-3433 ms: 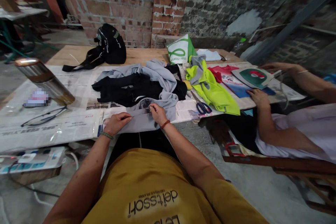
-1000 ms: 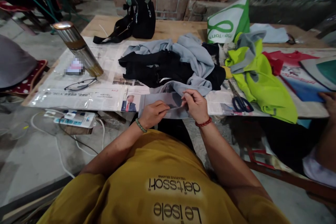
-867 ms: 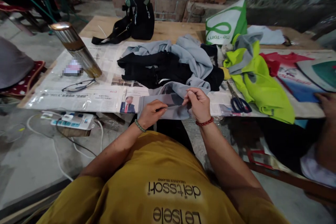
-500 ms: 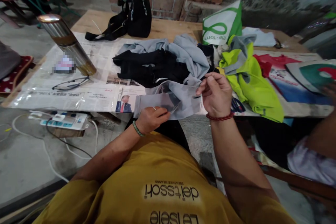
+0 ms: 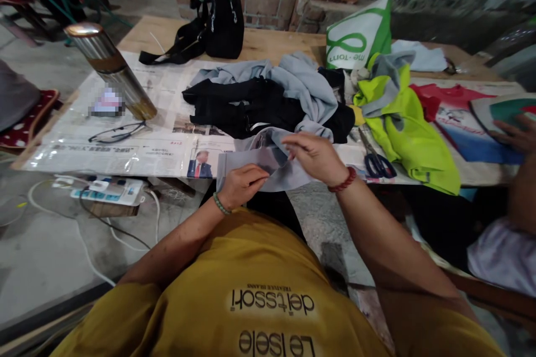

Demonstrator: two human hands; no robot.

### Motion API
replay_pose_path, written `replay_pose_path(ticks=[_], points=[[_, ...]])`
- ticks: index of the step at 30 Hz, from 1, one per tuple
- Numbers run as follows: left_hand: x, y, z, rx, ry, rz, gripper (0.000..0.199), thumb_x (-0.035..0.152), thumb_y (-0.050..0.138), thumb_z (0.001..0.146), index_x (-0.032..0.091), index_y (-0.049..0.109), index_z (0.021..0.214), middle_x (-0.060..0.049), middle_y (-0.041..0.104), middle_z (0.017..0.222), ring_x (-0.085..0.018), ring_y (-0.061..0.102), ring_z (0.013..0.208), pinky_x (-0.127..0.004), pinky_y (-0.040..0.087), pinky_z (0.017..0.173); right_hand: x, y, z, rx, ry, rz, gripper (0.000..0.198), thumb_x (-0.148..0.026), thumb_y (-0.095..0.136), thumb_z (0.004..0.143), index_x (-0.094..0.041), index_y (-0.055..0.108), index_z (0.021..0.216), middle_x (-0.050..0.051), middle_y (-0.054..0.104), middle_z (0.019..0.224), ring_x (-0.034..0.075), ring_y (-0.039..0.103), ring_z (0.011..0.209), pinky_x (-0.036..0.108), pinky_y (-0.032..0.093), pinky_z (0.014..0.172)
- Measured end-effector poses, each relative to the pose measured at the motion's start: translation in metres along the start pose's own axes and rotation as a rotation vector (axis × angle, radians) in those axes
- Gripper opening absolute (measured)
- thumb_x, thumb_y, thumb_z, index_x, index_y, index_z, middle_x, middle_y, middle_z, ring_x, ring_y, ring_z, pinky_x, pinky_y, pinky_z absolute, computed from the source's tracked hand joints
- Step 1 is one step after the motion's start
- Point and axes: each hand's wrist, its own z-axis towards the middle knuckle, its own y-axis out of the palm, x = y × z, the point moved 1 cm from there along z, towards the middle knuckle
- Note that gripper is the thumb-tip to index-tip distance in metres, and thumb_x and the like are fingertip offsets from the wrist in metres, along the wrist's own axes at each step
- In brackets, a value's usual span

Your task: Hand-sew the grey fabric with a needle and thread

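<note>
A piece of light grey cloth [image 5: 295, 177] lies over the table's front edge, with a darker grey fold in its middle. My left hand [image 5: 243, 185] is closed on it, thumb and fingers pinching the cloth at the near side. Just right of that, my right hand [image 5: 312, 157] hovers at the fold, thumb and forefinger pressed together. Whatever sits in that pinch is too small to make out. Black clothing [image 5: 243, 103] and a light blue-grey garment [image 5: 310, 81] lie heaped behind the cloth.
Scissors [image 5: 377, 163] and a neon yellow garment [image 5: 419, 139] lie to the right. Farther right, another person's hand [image 5: 519, 133] rests on an iron [image 5: 506, 111]. At left stand a steel flask [image 5: 111, 70] and glasses [image 5: 119, 133]. A power strip [image 5: 111, 192] hangs below the table edge.
My right hand has moved left and slightly down, from out beside the cloth to its fold. My left hand keeps its hold. The scissors now show fully.
</note>
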Motion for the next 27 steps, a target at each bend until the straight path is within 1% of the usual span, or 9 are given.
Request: replay_pose_path(ticks=[3, 5, 7, 11, 14, 17, 19, 23, 27], points=[[-0.001, -0.001, 0.005, -0.015, -0.137, -0.134, 0.013, 0.021, 0.059, 0.085, 0.016, 0.071, 0.086, -0.005, 0.07, 0.08, -0.012, 0.064, 0.073, -0.022, 0.052, 0.071, 0.012, 0.021, -0.001, -0.226, -0.052, -0.196, 0.019, -0.017, 0.056, 0.083, -0.025, 0.072, 0.09, 0.001, 0.066, 0.081, 0.014, 0.059, 0.073, 0.026, 0.045, 0.068], [-0.002, -0.002, 0.007, -0.023, -0.238, -0.208, 0.012, 0.022, 0.061, 0.082, 0.016, 0.071, 0.084, -0.004, 0.07, 0.079, -0.012, 0.064, 0.073, -0.023, 0.051, 0.07, 0.021, 0.028, -0.001, -0.313, -0.046, -0.286, 0.022, -0.015, 0.058, 0.081, -0.026, 0.073, 0.091, 0.001, 0.066, 0.081, 0.014, 0.058, 0.073, 0.025, 0.042, 0.066], [-0.004, -0.002, 0.008, -0.032, -0.334, -0.272, 0.012, 0.024, 0.063, 0.08, 0.015, 0.071, 0.083, -0.004, 0.07, 0.079, -0.013, 0.063, 0.072, -0.023, 0.05, 0.068, 0.028, 0.03, 0.0, -0.365, -0.048, -0.31, 0.024, -0.014, 0.058, 0.08, -0.027, 0.073, 0.093, 0.001, 0.066, 0.08, 0.014, 0.058, 0.073, 0.024, 0.041, 0.065], [-0.007, 0.0, 0.009, -0.049, -0.508, -0.366, 0.016, 0.029, 0.065, 0.076, 0.015, 0.071, 0.082, -0.001, 0.068, 0.072, -0.011, 0.057, 0.064, -0.021, 0.046, 0.06, 0.034, 0.025, 0.0, -0.41, -0.06, -0.178, 0.021, -0.016, 0.058, 0.08, -0.026, 0.074, 0.089, 0.0, 0.066, 0.077, 0.012, 0.059, 0.07, 0.024, 0.041, 0.065], [-0.008, 0.003, 0.01, -0.055, -0.581, -0.44, 0.02, 0.033, 0.066, 0.074, 0.015, 0.07, 0.081, 0.0, 0.065, 0.07, -0.01, 0.054, 0.062, -0.021, 0.044, 0.058, 0.035, 0.02, -0.001, -0.425, -0.033, -0.055, 0.016, -0.019, 0.06, 0.079, -0.025, 0.074, 0.085, -0.001, 0.067, 0.076, 0.012, 0.059, 0.069, 0.024, 0.043, 0.064], [-0.008, 0.006, 0.011, -0.059, -0.628, -0.521, 0.023, 0.036, 0.067, 0.072, 0.015, 0.069, 0.08, 0.0, 0.064, 0.07, -0.01, 0.053, 0.062, -0.021, 0.043, 0.059, 0.034, 0.019, -0.004, -0.439, -0.001, 0.053, 0.015, -0.022, 0.061, 0.078, -0.024, 0.074, 0.084, -0.001, 0.067, 0.076, 0.011, 0.06, 0.068, 0.023, 0.044, 0.063], [-0.008, 0.007, 0.011, -0.059, -0.653, -0.567, 0.025, 0.038, 0.069, 0.07, 0.015, 0.069, 0.079, 0.0, 0.064, 0.07, -0.009, 0.053, 0.063, -0.021, 0.043, 0.059, 0.035, 0.019, -0.007, -0.456, 0.048, 0.131, 0.016, -0.023, 0.06, 0.078, -0.023, 0.074, 0.085, -0.002, 0.066, 0.074, 0.008, 0.057, 0.06, 0.021, 0.043, 0.057], [-0.008, 0.009, 0.012, -0.05, -0.684, -0.64, 0.028, 0.04, 0.071, 0.069, 0.014, 0.068, 0.08, 0.0, 0.064, 0.071, -0.009, 0.053, 0.063, -0.021, 0.044, 0.06, 0.04, 0.022, -0.011, -0.5, 0.202, 0.257, 0.019, -0.025, 0.056, 0.08, -0.021, 0.073, 0.088, -0.004, 0.064, 0.069, 0.003, 0.047, 0.045, 0.018, 0.04, 0.046], [-0.007, 0.01, 0.012, -0.055, -0.703, -0.678, 0.029, 0.04, 0.072, 0.068, 0.014, 0.068, 0.081, 0.0, 0.063, 0.071, -0.009, 0.052, 0.062, -0.021, 0.043, 0.059, 0.043, 0.023, -0.013, -0.512, 0.271, 0.305, 0.018, -0.025, 0.057, 0.079, -0.02, 0.072, 0.086, -0.006, 0.061, 0.061, 0.004, 0.047, 0.043, 0.017, 0.04, 0.045]])
